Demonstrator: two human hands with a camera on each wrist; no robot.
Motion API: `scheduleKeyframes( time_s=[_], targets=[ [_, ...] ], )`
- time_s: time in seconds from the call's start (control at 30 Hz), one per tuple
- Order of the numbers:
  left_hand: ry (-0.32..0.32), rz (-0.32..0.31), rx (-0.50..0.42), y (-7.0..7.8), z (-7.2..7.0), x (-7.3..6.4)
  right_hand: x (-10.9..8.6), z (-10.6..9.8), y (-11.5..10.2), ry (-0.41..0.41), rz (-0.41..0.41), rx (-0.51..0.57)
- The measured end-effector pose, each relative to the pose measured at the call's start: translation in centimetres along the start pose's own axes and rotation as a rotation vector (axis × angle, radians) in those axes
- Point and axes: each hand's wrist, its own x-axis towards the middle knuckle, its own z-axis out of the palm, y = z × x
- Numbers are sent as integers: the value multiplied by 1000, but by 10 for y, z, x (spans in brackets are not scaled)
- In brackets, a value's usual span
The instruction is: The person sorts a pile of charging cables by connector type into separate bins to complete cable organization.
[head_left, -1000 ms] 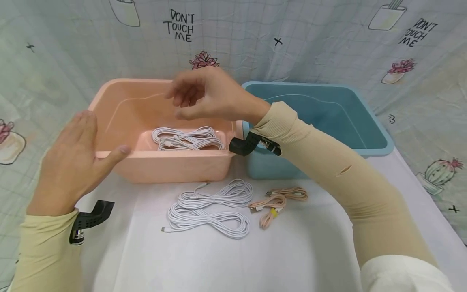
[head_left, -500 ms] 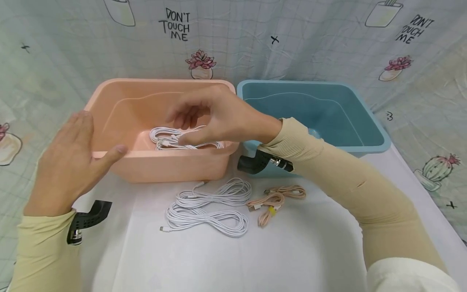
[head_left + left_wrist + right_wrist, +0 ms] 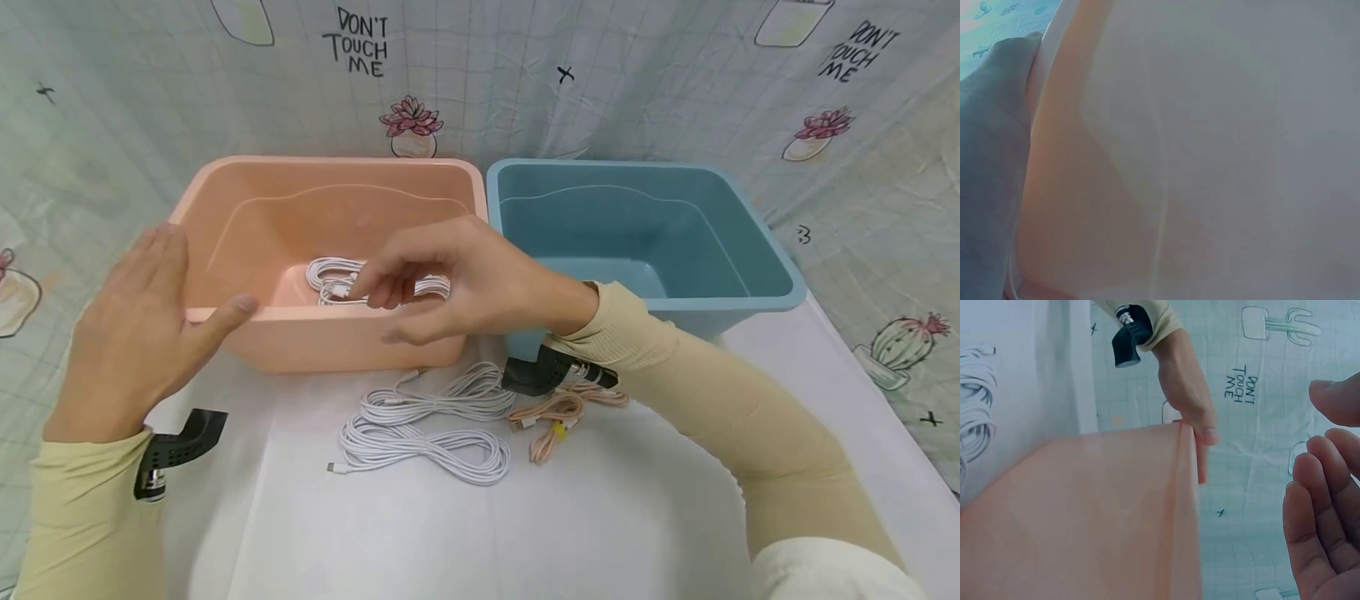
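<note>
My left hand [image 3: 138,333] rests on the left front corner of the peach bin [image 3: 345,337], fingers straight along its side rim and thumb over the front rim. My right hand [image 3: 457,283] hovers over the bin's front rim, fingers loosely bent and thumb apart, holding nothing; the right wrist view shows the same empty fingers [image 3: 1310,512]. Coiled white cables [image 3: 330,271] lie inside the peach bin, partly hidden behind that hand. On the table in front are two white cable coils [image 3: 427,450] and several peach cables [image 3: 551,412], one with a yellow tie, partly covered by the right wrist strap.
A blue bin [image 3: 615,225] stands right beside the peach bin, with no cables visible in it. Both stand on a white-covered table [image 3: 390,533], close to a printed curtain [image 3: 480,75] behind.
My right hand has come back from above the peach bin's interior toward its front rim, moving nearer and slightly right. The left hand has stayed on the bin's corner.
</note>
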Motion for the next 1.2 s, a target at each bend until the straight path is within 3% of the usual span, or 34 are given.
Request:
scheduleKeyframes(
  time_s=[0.27, 0.43, 0.73, 1.2],
  targets=[
    [25, 5, -10, 1, 1, 2, -20, 13, 7, -23, -53, -17],
    [18, 1, -10, 1, 1, 1, -30, 22, 17, -39, -82, -107],
    [33, 18, -18, 0, 2, 2, -50, 38, 32, -67, 30, -32],
    [79, 51, -26, 1, 3, 5, -79, 65, 50, -72, 24, -84]
  ],
)
